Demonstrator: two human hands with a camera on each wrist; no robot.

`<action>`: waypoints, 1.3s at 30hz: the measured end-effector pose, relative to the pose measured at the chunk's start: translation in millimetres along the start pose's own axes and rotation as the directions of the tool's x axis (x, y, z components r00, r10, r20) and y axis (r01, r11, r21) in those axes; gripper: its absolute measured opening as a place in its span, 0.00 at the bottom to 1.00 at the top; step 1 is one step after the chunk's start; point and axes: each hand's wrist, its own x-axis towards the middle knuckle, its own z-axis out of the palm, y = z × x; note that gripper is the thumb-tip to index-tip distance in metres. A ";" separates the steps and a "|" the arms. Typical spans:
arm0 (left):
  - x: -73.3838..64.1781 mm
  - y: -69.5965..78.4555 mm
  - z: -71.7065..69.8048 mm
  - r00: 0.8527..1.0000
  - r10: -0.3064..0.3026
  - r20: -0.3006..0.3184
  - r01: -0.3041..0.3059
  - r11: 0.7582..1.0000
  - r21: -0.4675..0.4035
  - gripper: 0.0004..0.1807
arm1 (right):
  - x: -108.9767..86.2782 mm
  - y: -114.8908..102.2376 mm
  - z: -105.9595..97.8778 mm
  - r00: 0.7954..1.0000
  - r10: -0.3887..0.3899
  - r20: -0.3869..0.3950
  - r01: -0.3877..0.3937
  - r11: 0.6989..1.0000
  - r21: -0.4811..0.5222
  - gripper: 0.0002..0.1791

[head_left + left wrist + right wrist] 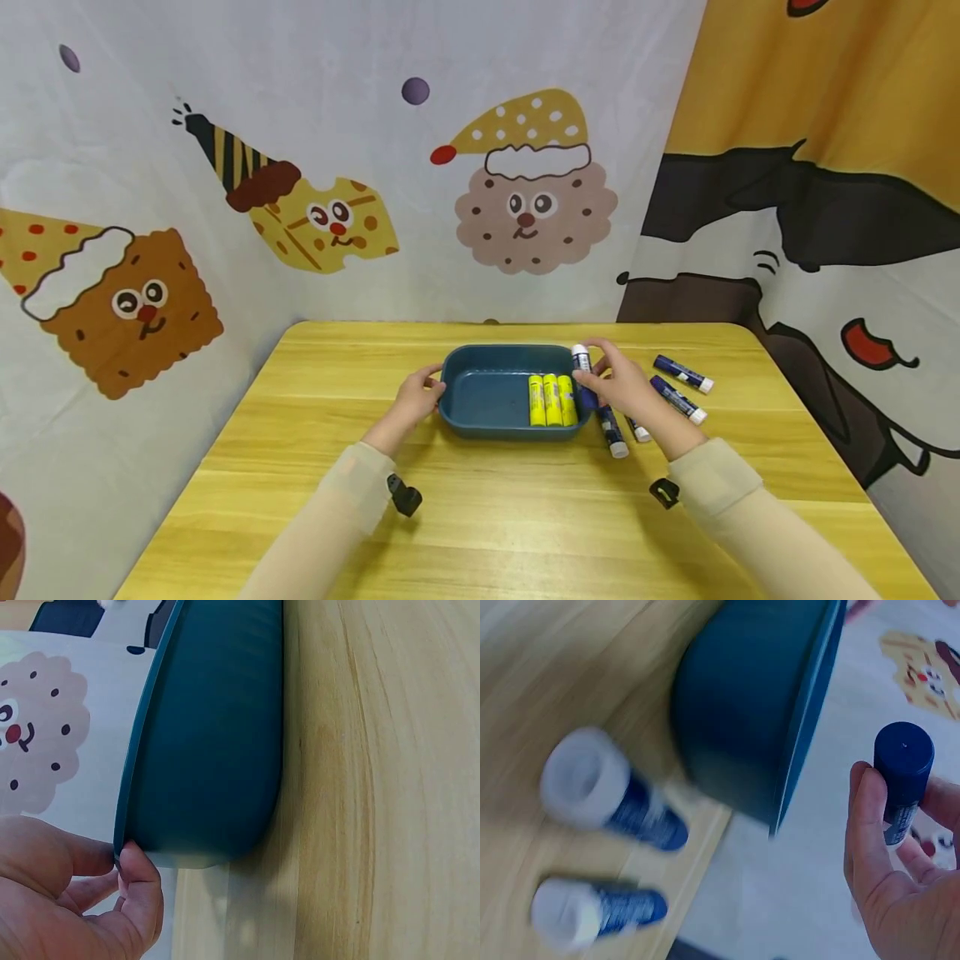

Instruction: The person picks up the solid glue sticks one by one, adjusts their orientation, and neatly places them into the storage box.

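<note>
A dark teal rectangular bin (487,354) stands on the table. Three yellow glue sticks (552,401) lie side by side at its right end. My left hand (416,393) pinches the bin's left rim between thumb and fingers, as the left wrist view also shows. In my right hand (622,383) is a blue glue stick with a white end (581,358), held between thumb and fingertips above the bin's right end. The right wrist view shows the blue end of this glue stick (904,761), clear of the bin's rim.
Several more blue glue sticks with white ends lie right of the bin, including one near its corner (612,433) and two farther right, the back one (683,374) and the nearer one (678,400). Behind the wooden table (495,517) hangs a printed curtain (345,300).
</note>
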 end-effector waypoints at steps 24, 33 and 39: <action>-2.0 4.3 0.1 0.999 -0.032 0.006 0.032 0.999 -0.027 0.23 | 57.6 -49.9 110.0 0.989 0.131 0.069 -0.091 0.907 -0.412 0.33; -1.2 3.6 0.2 1.000 -0.013 0.004 0.013 1.000 -0.014 0.23 | 59.0 -52.1 133.4 0.999 0.018 0.030 0.006 0.761 -0.648 0.21; 0.1 1.3 1.1 1.000 -0.015 0.002 0.015 1.000 -0.023 0.22 | 59.0 -50.1 136.9 0.997 0.042 0.060 0.014 0.695 -0.719 0.21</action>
